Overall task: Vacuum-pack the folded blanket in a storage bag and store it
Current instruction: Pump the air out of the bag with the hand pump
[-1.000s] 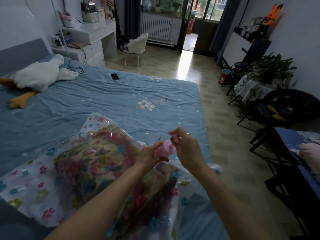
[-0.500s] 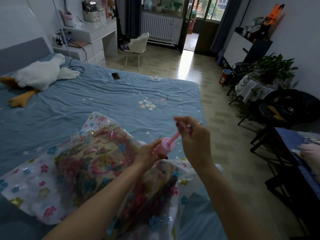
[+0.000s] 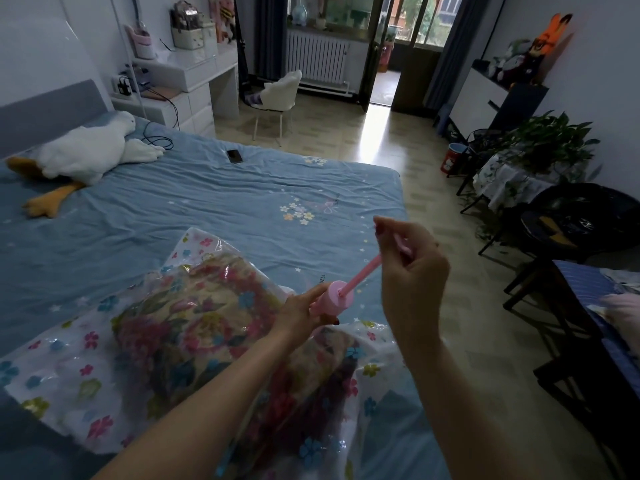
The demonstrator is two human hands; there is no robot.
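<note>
A clear storage bag (image 3: 69,368) printed with small flowers lies on the blue bed (image 3: 207,209), and the folded floral blanket (image 3: 194,327) is inside it. A pink hand pump (image 3: 334,301) stands on the bag near its right side. My left hand (image 3: 304,311) grips the pump's barrel. My right hand (image 3: 412,268) holds the pump's pink handle, raised above and to the right of the barrel, with the thin pink rod (image 3: 362,275) drawn out between them. The pump's base and the bag's valve are hidden behind my left hand.
A white plush goose (image 3: 86,157) lies at the head of the bed, with a black phone (image 3: 234,156) and a cable further along. Right of the bed are the floor, a dark chair (image 3: 568,237), a plant table and a white desk chair (image 3: 278,95).
My right hand has risen up and to the right, pulling the handle away from the barrel so the rod now shows at length. My left hand has stayed on the barrel.
</note>
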